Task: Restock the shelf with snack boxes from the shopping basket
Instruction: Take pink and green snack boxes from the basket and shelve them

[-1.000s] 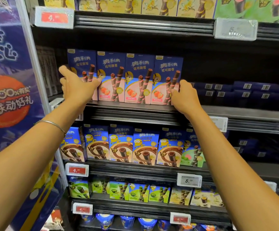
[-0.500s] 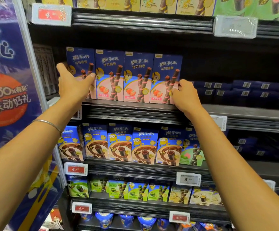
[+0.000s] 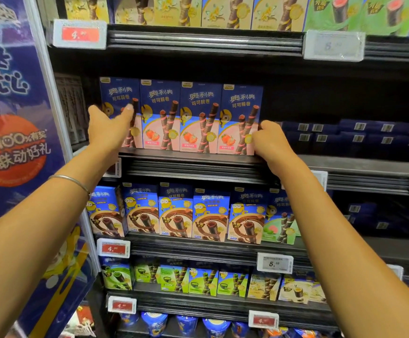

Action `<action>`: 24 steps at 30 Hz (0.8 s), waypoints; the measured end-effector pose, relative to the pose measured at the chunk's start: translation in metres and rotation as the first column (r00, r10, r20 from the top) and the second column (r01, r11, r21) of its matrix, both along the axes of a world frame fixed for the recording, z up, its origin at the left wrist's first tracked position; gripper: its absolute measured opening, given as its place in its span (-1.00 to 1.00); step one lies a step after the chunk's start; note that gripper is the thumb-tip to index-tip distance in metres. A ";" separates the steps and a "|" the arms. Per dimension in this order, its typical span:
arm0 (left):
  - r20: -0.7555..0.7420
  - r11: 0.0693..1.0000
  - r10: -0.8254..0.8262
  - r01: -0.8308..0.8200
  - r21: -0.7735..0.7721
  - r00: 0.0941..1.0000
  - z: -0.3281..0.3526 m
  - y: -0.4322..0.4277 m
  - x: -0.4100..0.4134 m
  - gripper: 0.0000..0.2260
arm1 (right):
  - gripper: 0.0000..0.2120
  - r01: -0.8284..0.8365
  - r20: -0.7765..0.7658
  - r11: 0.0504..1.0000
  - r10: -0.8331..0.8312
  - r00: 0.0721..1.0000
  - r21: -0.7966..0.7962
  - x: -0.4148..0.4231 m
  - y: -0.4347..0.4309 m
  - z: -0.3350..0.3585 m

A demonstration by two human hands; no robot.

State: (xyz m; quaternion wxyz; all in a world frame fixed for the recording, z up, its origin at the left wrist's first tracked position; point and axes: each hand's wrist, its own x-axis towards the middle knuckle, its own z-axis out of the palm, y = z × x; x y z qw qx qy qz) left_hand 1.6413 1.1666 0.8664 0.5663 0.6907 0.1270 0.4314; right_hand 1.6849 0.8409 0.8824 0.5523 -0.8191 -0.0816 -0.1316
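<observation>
Blue-and-pink cardboard snack boxes [image 3: 181, 118], 4, mid-frame | left hand [image 3: 108, 129] splayed on leftmost | right hand [image 3: 271, 142] curled round rightmost | risk: uneven squeeze topples row

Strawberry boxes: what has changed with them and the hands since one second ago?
Almost nothing. The left hand still rests on the leftmost box, its thumb a little higher. The right hand still holds the rightmost box by its edge. Both boxes stay upright.
</observation>
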 end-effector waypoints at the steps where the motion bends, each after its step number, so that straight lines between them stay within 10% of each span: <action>1: 0.005 1.000 0.005 -0.005 -0.008 1.000 0.001 -0.001 -0.001 -0.37 | -0.81 -0.008 -0.032 0.999 0.009 0.999 0.032 0.000 0.000 0.002; 9: 0.198 0.990 0.048 -0.021 -0.136 0.979 0.006 -0.035 -0.030 -0.35 | -0.86 -0.104 0.075 0.893 0.079 0.994 0.437 -0.029 -0.020 0.011; 13: 0.345 0.987 -0.066 0.112 -0.117 0.936 0.001 -0.085 -0.057 -0.52 | -0.54 -0.288 0.120 0.814 0.264 0.957 0.505 -0.057 -0.037 0.002; 17: 0.321 0.959 -0.192 0.246 -0.138 0.928 -0.022 -0.138 -0.085 -0.82 | -0.49 -0.350 0.144 0.779 0.324 0.935 0.520 -0.083 -0.061 -0.021; 24: 0.202 0.887 -0.297 0.348 -0.304 0.933 -0.133 -0.217 -0.137 -0.61 | -0.49 -0.342 0.042 0.768 0.381 0.924 0.542 -0.115 -0.133 -0.116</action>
